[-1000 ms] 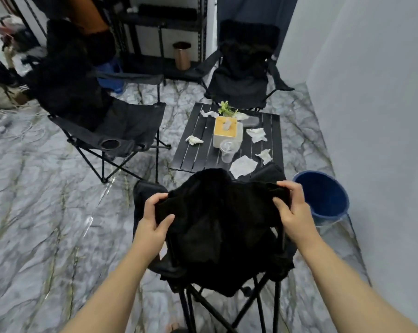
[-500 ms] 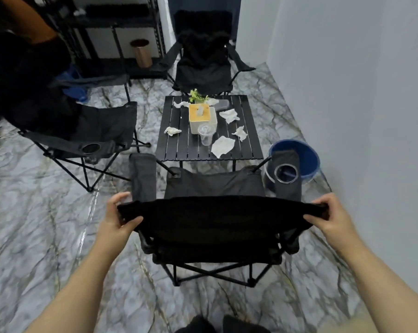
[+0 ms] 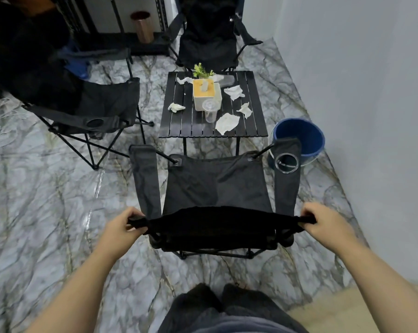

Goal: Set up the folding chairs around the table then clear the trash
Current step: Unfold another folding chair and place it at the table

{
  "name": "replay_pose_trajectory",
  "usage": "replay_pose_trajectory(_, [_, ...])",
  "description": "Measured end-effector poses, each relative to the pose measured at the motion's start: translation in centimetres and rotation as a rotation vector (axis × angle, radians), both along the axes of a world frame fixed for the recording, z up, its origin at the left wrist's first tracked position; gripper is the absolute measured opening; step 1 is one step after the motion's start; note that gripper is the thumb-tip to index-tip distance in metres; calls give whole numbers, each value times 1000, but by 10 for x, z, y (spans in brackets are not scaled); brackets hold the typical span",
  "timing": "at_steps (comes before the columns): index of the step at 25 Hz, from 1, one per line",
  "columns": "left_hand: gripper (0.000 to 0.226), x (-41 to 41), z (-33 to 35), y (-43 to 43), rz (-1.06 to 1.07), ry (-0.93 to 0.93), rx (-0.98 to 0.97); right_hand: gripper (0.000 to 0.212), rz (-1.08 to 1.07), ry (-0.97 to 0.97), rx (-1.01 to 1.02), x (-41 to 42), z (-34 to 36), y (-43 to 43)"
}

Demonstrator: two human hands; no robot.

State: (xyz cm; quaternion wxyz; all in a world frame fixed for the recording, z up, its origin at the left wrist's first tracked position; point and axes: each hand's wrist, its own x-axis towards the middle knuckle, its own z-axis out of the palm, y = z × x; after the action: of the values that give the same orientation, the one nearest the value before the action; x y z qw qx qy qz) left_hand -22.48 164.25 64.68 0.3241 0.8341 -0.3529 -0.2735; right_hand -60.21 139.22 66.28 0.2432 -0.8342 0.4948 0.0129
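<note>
Your left hand was closed on the left end of the backrest's top edge, and your right hand was closed on the right end, so each grip held one corner of the nearest folding chair. Its top edge ran left to right between your hands, with the seat opening away from you toward the tabletop. The chair stood on the floor, near the tabletop's near edge but apart from it, both hands equally close. Pushing it straight forward looked like the likely next move. Crumpled tissues and a clear cup lay on the tabletop; the blue bucket sat beside its near right corner.
</note>
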Motion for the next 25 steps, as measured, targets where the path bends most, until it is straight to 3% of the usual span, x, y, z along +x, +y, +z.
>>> replay_pose_trajectory(2, [30, -2, 7, -2, -71, -127, -65, 9, 88, 12, -92, 11, 9, 5])
replay_pose_trajectory(4, [9, -11, 17, -11, -149, -212, -91, 18, 128, 7, -185, 23, 12, 8])
replay_pose_trajectory(8, [49, -35, 6, -27, -88, -434, 46, 38, -11, 17, -237, 32, -2, 26])
replay_pose_trajectory(15, [64, -28, -17, -28, -91, -509, 77, 71, -79, 163, -315, 30, -17, 20])
replay_pose_trajectory(19, [65, -17, -18, -52, -97, -530, 77, 73, -92, 198, -309, 38, -19, 5])
replay_pose_trajectory(25, [59, 4, -17, -91, -81, -493, 107, 55, -58, 230, -294, 62, -20, -43])
